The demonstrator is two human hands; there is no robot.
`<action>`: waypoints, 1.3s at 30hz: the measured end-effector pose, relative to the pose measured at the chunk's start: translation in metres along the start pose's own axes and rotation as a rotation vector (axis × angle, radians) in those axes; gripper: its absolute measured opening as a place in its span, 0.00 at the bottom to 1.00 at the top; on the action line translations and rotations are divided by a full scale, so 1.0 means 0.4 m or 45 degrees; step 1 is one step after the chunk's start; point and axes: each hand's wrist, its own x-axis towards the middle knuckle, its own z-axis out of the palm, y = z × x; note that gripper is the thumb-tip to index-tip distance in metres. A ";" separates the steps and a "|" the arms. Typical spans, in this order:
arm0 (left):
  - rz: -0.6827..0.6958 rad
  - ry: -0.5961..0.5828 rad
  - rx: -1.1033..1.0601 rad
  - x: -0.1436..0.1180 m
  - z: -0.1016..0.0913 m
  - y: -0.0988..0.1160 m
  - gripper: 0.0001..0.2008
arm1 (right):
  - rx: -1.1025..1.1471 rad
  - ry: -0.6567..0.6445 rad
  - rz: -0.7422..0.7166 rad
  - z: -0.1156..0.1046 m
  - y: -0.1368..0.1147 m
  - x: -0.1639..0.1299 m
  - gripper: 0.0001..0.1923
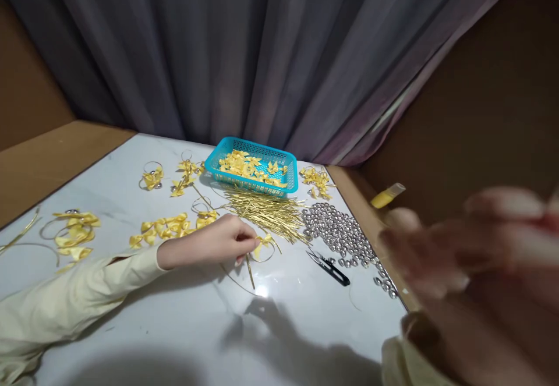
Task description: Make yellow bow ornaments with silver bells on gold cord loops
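My left hand [220, 240] rests on the white table [183, 316] with its fingers pinched on a yellow ribbon bow [263, 242] that has a thin gold wire loop and a gold strand trailing down. My right hand [463, 246] is raised close to the camera at the right, blurred, fingers spread, and I cannot make out anything in it. A pile of gold wire strands [266, 210] lies just beyond the left hand.
A blue basket [251, 150] of yellow bows stands at the back. Silver beads [338, 232] and black snips [329, 265] lie to the right. Finished bows with wire loops [166, 227] spread across the left. A yellow tube [386, 195] sits off the table's right edge.
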 end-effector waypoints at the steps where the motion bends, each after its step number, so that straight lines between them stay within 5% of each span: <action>1: 0.004 0.026 0.000 -0.002 0.002 0.004 0.17 | 0.070 -0.048 0.016 0.028 -0.001 -0.031 0.19; 7: 0.171 0.215 0.099 -0.028 0.023 0.033 0.16 | 0.837 -0.280 0.706 0.210 0.074 -0.118 0.10; 13: 0.074 0.224 -0.088 -0.038 0.030 0.055 0.18 | 0.705 -0.011 0.570 0.274 0.114 -0.163 0.04; 20: 0.010 0.185 -0.251 -0.033 0.039 0.044 0.18 | 0.257 0.074 0.242 0.282 0.125 -0.191 0.05; 33: 0.072 0.237 -0.169 -0.022 0.042 0.032 0.19 | 0.745 -0.081 0.489 0.280 0.142 -0.168 0.07; 39: 0.183 0.328 0.025 -0.024 0.058 0.020 0.18 | 0.732 -0.056 0.531 0.289 0.152 -0.174 0.07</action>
